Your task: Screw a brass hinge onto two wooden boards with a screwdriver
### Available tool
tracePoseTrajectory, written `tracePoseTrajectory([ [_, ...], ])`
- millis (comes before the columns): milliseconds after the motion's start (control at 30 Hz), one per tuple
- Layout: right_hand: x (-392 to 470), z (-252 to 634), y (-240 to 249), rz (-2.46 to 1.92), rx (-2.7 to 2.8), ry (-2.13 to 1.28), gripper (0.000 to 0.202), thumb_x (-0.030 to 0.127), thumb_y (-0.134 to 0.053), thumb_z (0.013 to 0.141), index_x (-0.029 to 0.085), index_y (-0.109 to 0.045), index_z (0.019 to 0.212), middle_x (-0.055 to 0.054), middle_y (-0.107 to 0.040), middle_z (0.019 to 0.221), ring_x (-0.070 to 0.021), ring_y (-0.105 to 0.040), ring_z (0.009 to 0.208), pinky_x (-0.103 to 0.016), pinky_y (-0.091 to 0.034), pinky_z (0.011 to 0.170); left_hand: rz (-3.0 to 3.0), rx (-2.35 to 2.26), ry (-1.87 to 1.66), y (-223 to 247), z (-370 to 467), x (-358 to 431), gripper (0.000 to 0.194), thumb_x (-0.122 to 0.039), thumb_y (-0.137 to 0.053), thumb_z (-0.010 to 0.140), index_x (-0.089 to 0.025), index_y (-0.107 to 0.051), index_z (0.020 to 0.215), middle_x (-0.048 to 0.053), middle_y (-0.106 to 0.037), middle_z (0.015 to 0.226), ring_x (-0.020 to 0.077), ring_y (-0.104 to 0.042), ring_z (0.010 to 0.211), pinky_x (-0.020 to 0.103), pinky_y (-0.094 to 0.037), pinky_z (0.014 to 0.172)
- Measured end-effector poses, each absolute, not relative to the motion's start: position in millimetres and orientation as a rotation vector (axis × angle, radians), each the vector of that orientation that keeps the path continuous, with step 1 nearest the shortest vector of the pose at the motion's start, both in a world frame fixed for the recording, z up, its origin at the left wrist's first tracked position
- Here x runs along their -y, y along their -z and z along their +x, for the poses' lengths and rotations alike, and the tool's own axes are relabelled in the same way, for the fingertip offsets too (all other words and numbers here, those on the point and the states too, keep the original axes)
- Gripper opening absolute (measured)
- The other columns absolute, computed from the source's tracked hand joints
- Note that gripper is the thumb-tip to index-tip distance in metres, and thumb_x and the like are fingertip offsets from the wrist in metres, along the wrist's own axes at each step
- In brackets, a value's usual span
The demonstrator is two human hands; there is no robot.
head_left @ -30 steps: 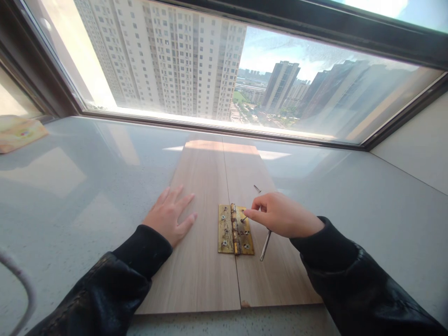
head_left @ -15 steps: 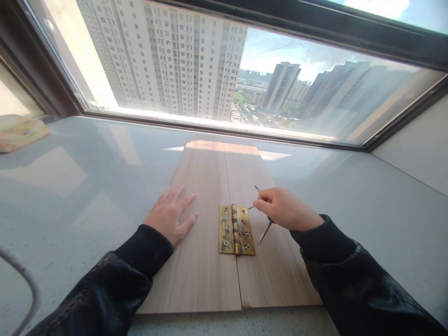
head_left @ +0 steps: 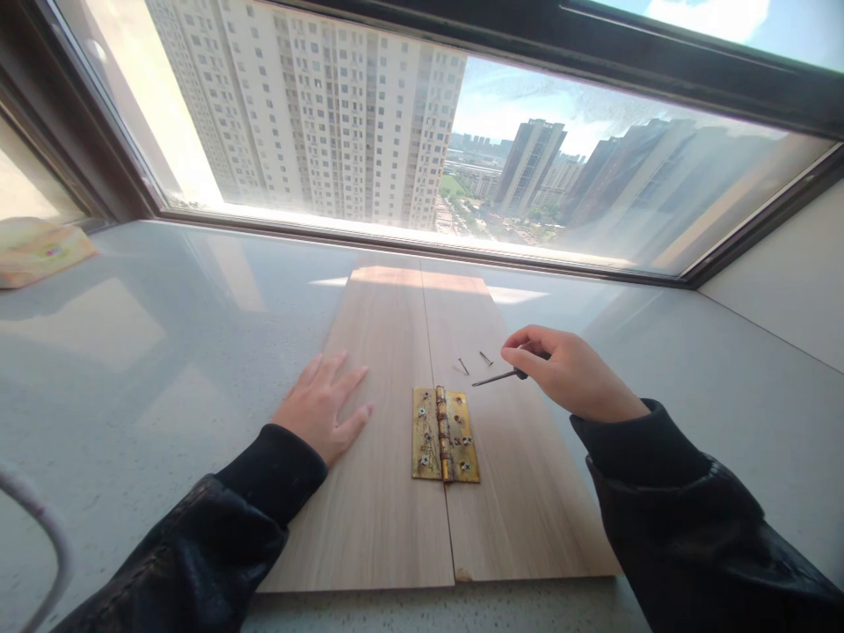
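Note:
Two pale wooden boards lie side by side, the left board (head_left: 369,527) and the right board (head_left: 527,527). A worn brass hinge (head_left: 444,435) spans the seam between them, with screws in several of its holes. My left hand (head_left: 323,409) rests flat on the left board's edge, fingers spread. Over the right board my right hand (head_left: 560,365) is closed round a screwdriver (head_left: 496,379), whose dark handle is mostly hidden and whose tip points left, above the hinge's upper right. Two loose screws, one (head_left: 463,366) nearer the seam and another (head_left: 486,359), lie on the right board.
The boards lie on a speckled white surface (head_left: 164,387) below a dark-framed window (head_left: 422,243). At the far left is a yellowish packet (head_left: 43,253). A grey cable (head_left: 49,527) curves at the lower left.
My right hand has moved right and slightly away, and the screwdriver has swung so its tip points left. Both loose screws now show uncovered. My left hand has stayed put.

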State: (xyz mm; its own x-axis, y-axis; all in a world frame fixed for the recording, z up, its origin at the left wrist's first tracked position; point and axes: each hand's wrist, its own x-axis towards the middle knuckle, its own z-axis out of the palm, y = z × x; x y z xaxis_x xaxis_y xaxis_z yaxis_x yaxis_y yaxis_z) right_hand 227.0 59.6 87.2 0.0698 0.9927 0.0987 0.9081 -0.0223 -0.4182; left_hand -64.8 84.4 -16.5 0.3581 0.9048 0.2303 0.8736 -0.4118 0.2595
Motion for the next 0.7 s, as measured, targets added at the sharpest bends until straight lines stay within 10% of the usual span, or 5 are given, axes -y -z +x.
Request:
tracePoseTrajectory([
  [700, -39.9, 200.0, -102.6, -1.894, 2.191, -0.198, 0.021, 0.038, -0.054, 0.078, 0.021, -0.059, 0.067, 0.002, -0.06, 0.062, -0.0124, -0.051, 0.057, -0.026, -0.035, 0.054, 2.522, -1.635, -0.559, 17.4, -65.5, -84.9, 0.048, -0.043, -0.044, 0.081, -0.023, -0.053, 0.124, 0.009, -0.041, 0.137, 0.0357, -0.031, 0.128, 0.05, -0.032, 0.102],
])
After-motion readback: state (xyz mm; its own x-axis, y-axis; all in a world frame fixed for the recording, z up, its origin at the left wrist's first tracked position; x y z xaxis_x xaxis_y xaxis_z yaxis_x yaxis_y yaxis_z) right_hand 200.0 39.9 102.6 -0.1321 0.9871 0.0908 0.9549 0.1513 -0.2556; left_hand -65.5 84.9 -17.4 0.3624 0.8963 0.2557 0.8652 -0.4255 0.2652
